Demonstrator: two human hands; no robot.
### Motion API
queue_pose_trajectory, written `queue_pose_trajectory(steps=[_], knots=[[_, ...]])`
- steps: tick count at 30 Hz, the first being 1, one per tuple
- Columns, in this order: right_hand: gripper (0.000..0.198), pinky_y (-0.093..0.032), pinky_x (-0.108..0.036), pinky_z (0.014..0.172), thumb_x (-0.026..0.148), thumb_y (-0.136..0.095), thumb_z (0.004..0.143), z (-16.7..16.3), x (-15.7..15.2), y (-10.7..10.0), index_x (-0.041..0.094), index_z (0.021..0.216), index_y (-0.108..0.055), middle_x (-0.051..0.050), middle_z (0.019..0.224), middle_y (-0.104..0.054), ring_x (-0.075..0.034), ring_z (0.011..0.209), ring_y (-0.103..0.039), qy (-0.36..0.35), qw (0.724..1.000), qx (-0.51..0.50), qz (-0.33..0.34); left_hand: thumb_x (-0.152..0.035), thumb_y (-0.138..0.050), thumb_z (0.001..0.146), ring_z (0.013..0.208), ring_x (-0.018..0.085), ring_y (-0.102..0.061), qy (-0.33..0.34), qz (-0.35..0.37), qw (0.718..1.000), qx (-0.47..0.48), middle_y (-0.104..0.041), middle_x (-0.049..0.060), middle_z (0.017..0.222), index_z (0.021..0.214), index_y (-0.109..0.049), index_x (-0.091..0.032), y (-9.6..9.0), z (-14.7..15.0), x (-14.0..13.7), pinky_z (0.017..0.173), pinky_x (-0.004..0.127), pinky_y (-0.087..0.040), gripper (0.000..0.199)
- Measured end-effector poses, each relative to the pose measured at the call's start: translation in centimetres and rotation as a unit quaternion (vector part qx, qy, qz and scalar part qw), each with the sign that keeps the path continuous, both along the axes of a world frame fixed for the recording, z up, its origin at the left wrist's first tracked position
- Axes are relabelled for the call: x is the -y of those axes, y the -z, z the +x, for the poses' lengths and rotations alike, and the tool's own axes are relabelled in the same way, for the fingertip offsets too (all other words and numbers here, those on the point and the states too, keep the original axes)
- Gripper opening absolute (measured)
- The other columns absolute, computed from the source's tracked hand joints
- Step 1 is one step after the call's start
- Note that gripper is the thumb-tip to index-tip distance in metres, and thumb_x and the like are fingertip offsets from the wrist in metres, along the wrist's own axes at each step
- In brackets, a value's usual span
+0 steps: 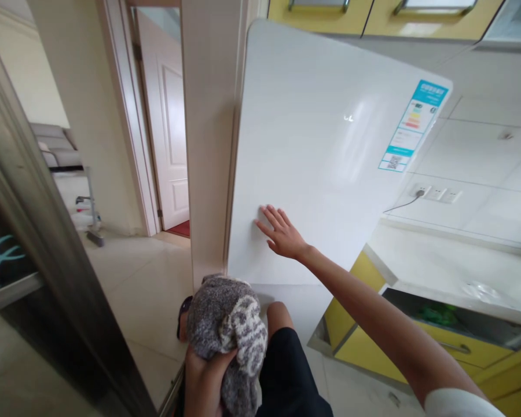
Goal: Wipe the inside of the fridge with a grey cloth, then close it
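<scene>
My left hand point(206, 373) is closed around a bunched grey cloth point(212, 315) with a white-patterned part, held low near my legs. The cloth hides most of its fingers. My right hand point(284, 234) reaches out with fingers spread and lies against the lower left part of a white refrigerator door point(312, 145). Nothing is in that hand. An energy label point(414, 127) with a blue border is stuck on the door's upper right side. A seam runs across the refrigerator below my right hand.
At left stands a metal-framed glass door point(69, 231). Behind it are a white room door point(167, 127) and a broom point(94, 237). Right of the refrigerator are a pale counter point(438, 260), yellow cabinets point(451, 341) and wall sockets point(436, 193) with a plugged-in cord. Yellow cupboards point(434, 26) hang above.
</scene>
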State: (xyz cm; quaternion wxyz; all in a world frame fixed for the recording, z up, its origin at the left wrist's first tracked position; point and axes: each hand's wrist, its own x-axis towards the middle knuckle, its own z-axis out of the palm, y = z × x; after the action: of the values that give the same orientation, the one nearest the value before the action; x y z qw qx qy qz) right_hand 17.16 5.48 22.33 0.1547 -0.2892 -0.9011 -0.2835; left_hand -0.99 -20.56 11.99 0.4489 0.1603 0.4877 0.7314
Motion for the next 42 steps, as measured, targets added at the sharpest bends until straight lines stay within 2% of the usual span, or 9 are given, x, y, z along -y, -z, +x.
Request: queue_pose_trajectory(steps=[7, 12, 20, 27, 31, 33, 35, 38, 42], knots=[[0.075, -0.013, -0.06, 0.132, 0.011, -0.059, 0.085, 1.3, -4.4, -0.1, 0.01, 0.158, -0.044, -0.017, 0.174, -0.015, -0.033, 0.163, -0.013, 0.088, 0.994, 0.066, -0.027, -0.035, -0.094, 0.045, 0.096, 0.038, -0.078, -0.006, -0.041, 0.999, 0.006, -0.083, 0.011, 0.091, 0.104, -0.076, -0.017, 0.4, 0.4, -0.7, 0.086, 0.048, -0.064, 0.065], [0.067, -0.014, -0.064, 0.13, 0.009, -0.054, 0.085, -0.2, -6.4, -0.8, 0.009, 0.152, -0.051, -0.017, 0.174, -0.018, -0.032, 0.163, -0.016, 0.18, 0.98, 0.059, -0.066, -0.035, -0.092, 0.042, 0.093, 0.037, -0.078, -0.006, -0.052, 0.998, 0.039, -0.083, 0.01, 0.091, 0.111, -0.072, -0.016, 0.4, 0.2, -0.8, 0.078, 0.043, -0.063, 0.075], [0.072, -0.022, -0.064, 0.128, 0.017, -0.059, 0.086, -1.3, -6.1, -1.1, 0.012, 0.157, -0.045, -0.02, 0.171, -0.026, -0.035, 0.161, -0.021, 0.189, 0.976, 0.04, -0.098, -0.036, -0.091, 0.043, 0.099, 0.036, -0.077, -0.004, -0.056, 0.998, 0.042, -0.081, 0.007, 0.094, 0.112, -0.072, -0.02, 1.1, -0.1, -2.0, 0.085, 0.044, -0.061, 0.073], [0.053, -0.043, -0.049, 0.12, 0.025, -0.045, 0.102, -2.0, -0.2, 0.3, 0.015, 0.154, -0.049, -0.017, 0.15, -0.06, -0.028, 0.134, -0.06, 0.125, 0.988, -0.02, -0.093, -0.027, -0.087, 0.06, 0.084, 0.027, -0.076, 0.012, -0.051, 0.999, 0.003, -0.079, 0.006, 0.085, 0.092, -0.072, -0.018, 1.8, 0.3, -6.6, 0.078, 0.038, -0.061, 0.037], [0.048, -0.051, -0.043, 0.111, 0.034, -0.041, 0.107, -1.6, 4.8, 1.6, 0.013, 0.149, -0.053, -0.018, 0.143, -0.064, -0.026, 0.13, -0.062, -0.062, 0.992, -0.071, -0.085, -0.023, -0.091, 0.06, 0.096, 0.03, -0.077, 0.018, -0.056, 0.998, -0.027, -0.08, 0.008, 0.093, 0.101, -0.07, -0.019, 2.7, 0.3, -9.1, 0.086, 0.04, -0.061, 0.046], [0.06, -0.046, -0.05, 0.118, 0.051, -0.049, 0.105, -1.5, 7.3, 2.6, 0.016, 0.154, -0.049, -0.02, 0.154, -0.055, -0.031, 0.143, -0.052, -0.157, 0.983, -0.035, -0.088, -0.023, -0.09, 0.061, 0.1, 0.03, -0.076, 0.025, -0.047, 0.998, -0.03, -0.081, 0.009, 0.097, 0.105, -0.07, -0.018, 2.8, 0.6, -9.6, 0.09, 0.04, -0.06, 0.049], [0.091, -0.035, -0.061, 0.124, 0.073, -0.06, 0.093, -1.4, 9.2, 3.9, 0.018, 0.162, -0.038, -0.021, 0.166, -0.039, -0.039, 0.155, -0.035, -0.181, 0.978, 0.015, -0.104, -0.023, -0.089, 0.062, 0.104, 0.029, -0.076, 0.037, -0.019, 0.999, -0.032, -0.081, 0.009, 0.103, 0.111, -0.07, -0.018, 2.4, 1.3, -9.7, 0.093, 0.039, -0.059, 0.053], [0.131, -0.025, -0.067, 0.126, 0.087, -0.07, 0.072, -1.1, 10.5, 6.0, 0.013, 0.168, -0.02, -0.024, 0.172, -0.023, -0.045, 0.16, -0.018, -0.126, 0.979, 0.041, -0.158, -0.022, -0.087, 0.062, 0.109, 0.029, -0.075, 0.078, 0.012, 0.996, -0.033, -0.08, 0.009, 0.111, 0.119, -0.069, -0.019, 1.0, 2.4, -9.3, 0.094, 0.037, -0.059, 0.06], [0.149, -0.031, -0.07, 0.123, 0.09, -0.074, 0.063, 0.1, 10.3, 7.6, 0.004, 0.168, -0.011, -0.031, 0.171, -0.013, -0.051, 0.159, -0.015, -0.05, 0.974, 0.02, -0.219, -0.025, -0.088, 0.061, 0.12, 0.03, -0.071, 0.139, 0.034, 0.99, -0.015, -0.078, 0.009, 0.122, 0.127, -0.068, -0.022, -0.8, 3.4, -8.8, 0.1, 0.037, -0.057, 0.069]])
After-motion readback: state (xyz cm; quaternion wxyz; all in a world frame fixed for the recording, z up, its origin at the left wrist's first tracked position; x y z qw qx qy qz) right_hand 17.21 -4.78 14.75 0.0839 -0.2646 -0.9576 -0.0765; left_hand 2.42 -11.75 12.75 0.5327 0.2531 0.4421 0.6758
